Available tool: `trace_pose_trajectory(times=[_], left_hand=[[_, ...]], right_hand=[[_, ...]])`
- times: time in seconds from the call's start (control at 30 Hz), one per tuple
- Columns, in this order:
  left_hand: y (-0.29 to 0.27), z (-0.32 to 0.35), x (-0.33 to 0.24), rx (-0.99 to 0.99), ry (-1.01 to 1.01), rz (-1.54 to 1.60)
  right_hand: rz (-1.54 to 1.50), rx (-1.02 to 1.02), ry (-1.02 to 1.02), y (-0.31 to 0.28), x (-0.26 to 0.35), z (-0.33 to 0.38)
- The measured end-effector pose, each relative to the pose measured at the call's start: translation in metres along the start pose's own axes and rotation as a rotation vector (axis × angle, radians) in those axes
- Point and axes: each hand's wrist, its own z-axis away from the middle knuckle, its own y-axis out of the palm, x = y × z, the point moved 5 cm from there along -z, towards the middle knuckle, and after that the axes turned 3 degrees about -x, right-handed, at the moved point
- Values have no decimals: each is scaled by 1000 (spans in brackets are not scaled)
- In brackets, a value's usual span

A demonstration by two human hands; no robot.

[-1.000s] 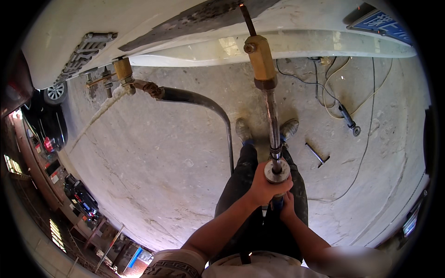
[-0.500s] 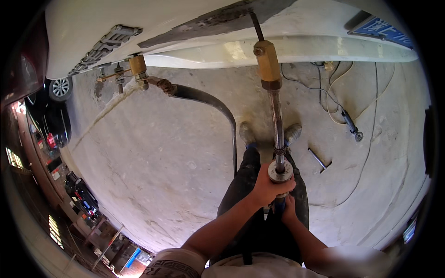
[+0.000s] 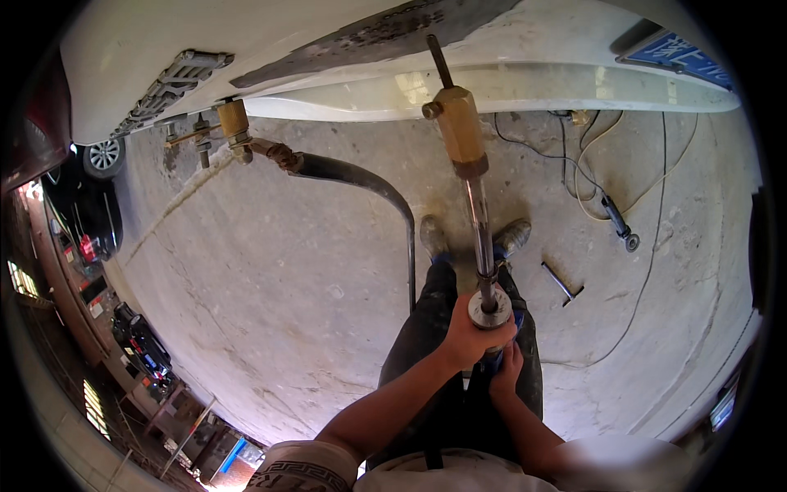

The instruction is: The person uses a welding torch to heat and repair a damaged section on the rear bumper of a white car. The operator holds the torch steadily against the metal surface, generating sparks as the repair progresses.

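A dent-puller slide hammer (image 3: 480, 225) runs from my hands toward a white car panel (image 3: 320, 37). Its steel shaft ends in a brass head with a side screw and a thin rod. That rod's tip lies over a bare grey patch (image 3: 385, 31) marked with dark spots; whether it touches cannot be told. My left hand (image 3: 469, 340) is closed around the round sliding weight (image 3: 489, 309). Behind it, my right hand (image 3: 507, 373) is closed on the tool's blue rear handle, its fingers partly hidden.
A brass clamp (image 3: 234, 121) sits at the panel's lower edge, with a thick black cable (image 3: 361, 176) curving down to my legs. On the concrete floor lie a T-shaped tool (image 3: 562, 284), a black cylindrical tool (image 3: 620, 223) and loose cords. A dark car (image 3: 90, 209) stands far left.
The slide hammer's front end has swung left and its rod tip has shifted down and left on the patch. More dark spots show there. Both hands keep their grip and have shifted slightly left.
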Motion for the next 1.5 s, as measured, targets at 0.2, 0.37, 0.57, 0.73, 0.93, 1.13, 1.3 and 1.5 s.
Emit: trace_pose_trajectory(times=[0.2, 0.37, 0.57, 0.73, 0.93, 1.13, 1.3, 1.5], left_hand=[[9, -3, -5, 77, 11, 14], [11, -5, -8, 66, -5, 41], [11, -7, -8, 67, -21, 48], [11, -7, -7, 52, 0, 32], [11, -8, -6, 41, 7, 22], [6, -5, 0, 24, 6, 9], [4, -7, -3, 26, -4, 21], [4, -8, -3, 23, -15, 43]], right_hand=[[386, 182, -350, -10, -4, -10], [-63, 211, 151, -13, -18, -13], [-61, 206, 168, -12, -19, -14], [-60, 194, 169, -18, -28, -16], [-87, 192, 219, -17, -29, -14], [-91, 243, 242, -16, -33, -11], [-10, 234, 221, -15, -31, -14], [-29, 239, 220, -11, -27, -13]])
